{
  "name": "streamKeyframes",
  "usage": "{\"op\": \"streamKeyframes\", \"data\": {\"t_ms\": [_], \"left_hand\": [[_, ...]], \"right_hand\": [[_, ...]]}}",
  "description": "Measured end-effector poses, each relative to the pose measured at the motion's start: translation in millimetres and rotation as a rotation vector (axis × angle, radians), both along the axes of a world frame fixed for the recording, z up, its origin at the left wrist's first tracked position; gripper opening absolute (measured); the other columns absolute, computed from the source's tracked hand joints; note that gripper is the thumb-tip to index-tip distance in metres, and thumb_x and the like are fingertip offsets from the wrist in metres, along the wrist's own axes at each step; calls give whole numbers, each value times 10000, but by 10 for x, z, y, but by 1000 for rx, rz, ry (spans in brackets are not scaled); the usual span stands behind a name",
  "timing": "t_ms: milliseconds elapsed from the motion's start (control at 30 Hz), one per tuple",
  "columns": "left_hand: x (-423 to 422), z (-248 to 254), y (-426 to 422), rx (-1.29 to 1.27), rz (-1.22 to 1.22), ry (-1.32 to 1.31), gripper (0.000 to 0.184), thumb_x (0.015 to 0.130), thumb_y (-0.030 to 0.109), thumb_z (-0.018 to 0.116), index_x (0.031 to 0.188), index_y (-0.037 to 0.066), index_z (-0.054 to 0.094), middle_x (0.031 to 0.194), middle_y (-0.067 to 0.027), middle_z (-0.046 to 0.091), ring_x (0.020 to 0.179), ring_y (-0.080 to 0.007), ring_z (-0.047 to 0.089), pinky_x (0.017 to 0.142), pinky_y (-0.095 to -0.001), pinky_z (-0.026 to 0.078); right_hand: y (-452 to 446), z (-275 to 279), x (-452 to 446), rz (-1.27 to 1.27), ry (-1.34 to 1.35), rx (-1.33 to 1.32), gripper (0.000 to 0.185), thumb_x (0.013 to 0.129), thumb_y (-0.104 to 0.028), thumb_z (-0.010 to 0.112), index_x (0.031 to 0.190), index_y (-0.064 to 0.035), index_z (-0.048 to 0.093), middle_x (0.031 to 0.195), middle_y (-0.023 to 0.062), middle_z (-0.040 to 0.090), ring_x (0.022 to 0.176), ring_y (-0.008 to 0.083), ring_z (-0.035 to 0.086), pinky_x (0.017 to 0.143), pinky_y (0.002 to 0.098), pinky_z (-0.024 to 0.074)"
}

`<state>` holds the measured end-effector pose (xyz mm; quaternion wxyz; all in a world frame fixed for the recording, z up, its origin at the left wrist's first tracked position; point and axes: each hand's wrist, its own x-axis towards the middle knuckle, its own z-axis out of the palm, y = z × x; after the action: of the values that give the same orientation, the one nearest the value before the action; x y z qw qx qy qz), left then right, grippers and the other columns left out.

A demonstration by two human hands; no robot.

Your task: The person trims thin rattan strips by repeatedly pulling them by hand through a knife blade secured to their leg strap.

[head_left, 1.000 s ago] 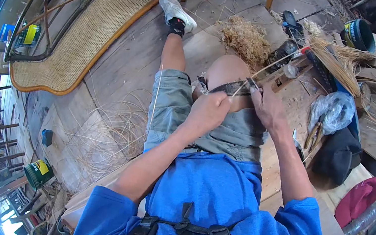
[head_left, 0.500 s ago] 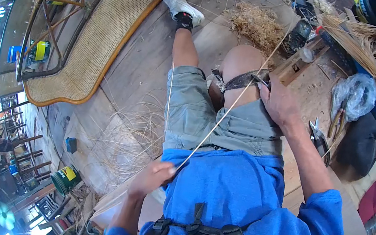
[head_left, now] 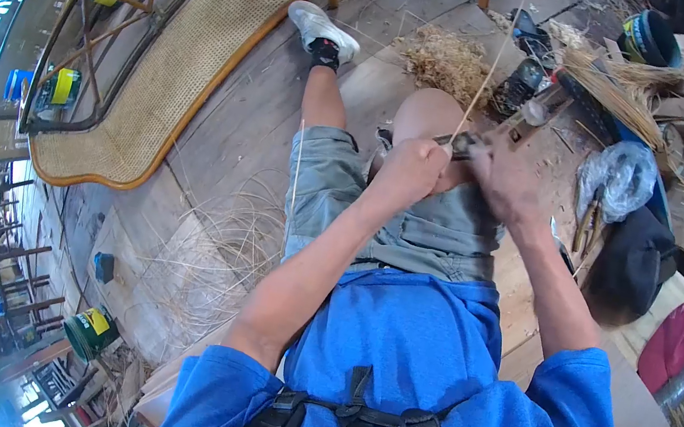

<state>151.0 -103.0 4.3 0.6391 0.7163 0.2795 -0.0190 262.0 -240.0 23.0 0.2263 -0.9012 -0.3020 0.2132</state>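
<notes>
My left hand is closed on a thin pale cane strip just above my bent knee. From there the strip runs up and away past the shavings. Close beside it, my right hand is closed around a dark knife-like blade, which lies across the strip. Fingers cover most of the blade, and its handle is hidden. A dark pad strapped on the knee is mostly covered by my hands.
Curly shavings lie beyond the knee. Loose cane strips tangle on the floor at left, near a woven cane panel. At right are a cane bundle, a clear plastic bag, a black cap and a green bucket.
My left hand has moved from beside my waist up to the knee, next to my right hand, and grips the strip there. My right hand stays at the knee.
</notes>
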Motion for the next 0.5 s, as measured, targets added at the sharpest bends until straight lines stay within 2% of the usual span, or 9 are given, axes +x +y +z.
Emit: {"op": "streamKeyframes", "data": {"t_ms": [33,133,233,367,433,500], "left_hand": [[30,-47,-13,69,-19,-22,344,884,265,482,618,47,493,531,6,446,469,-81,392,437,-274,317],[-141,-105,-37,130,-2,-31,377,891,263,453,659,-28,519,514,-105,452,506,-184,477,510,-360,385],[-605,182,7,40,-88,135,346,875,255,482,619,22,476,535,15,410,532,-72,369,469,-282,312],[-1490,589,0,132,-69,296,366,888,268,486,627,12,461,550,15,405,548,-76,373,479,-293,319],[-1847,813,-31,140,-101,456,372,904,275,483,685,-24,459,571,-106,402,555,-137,371,519,-353,355],[-2366,845,-37,214,-172,424,373,905,293,490,690,-12,488,569,-137,433,525,-201,425,526,-365,372]], "right_hand": [[18,-25,-81,38,-3,-34,414,899,-397,443,1120,-50,485,877,276,616,842,422,601,729,491,469],[61,-79,-221,80,12,-78,398,903,-374,446,1145,-58,426,837,252,628,798,425,609,716,513,471],[130,32,-223,67,-14,-136,375,902,-365,448,1118,-60,435,824,244,631,788,415,614,701,511,474],[159,-21,-218,77,-7,-140,367,899,-366,454,1078,-46,446,812,227,636,778,405,618,690,497,481],[184,-15,-232,92,-16,-120,371,897,-369,456,1066,-39,452,810,221,638,773,402,619,684,491,483],[201,11,-221,76,-25,-111,377,896,-373,457,1060,-33,458,809,215,640,767,400,620,678,487,484]]}}
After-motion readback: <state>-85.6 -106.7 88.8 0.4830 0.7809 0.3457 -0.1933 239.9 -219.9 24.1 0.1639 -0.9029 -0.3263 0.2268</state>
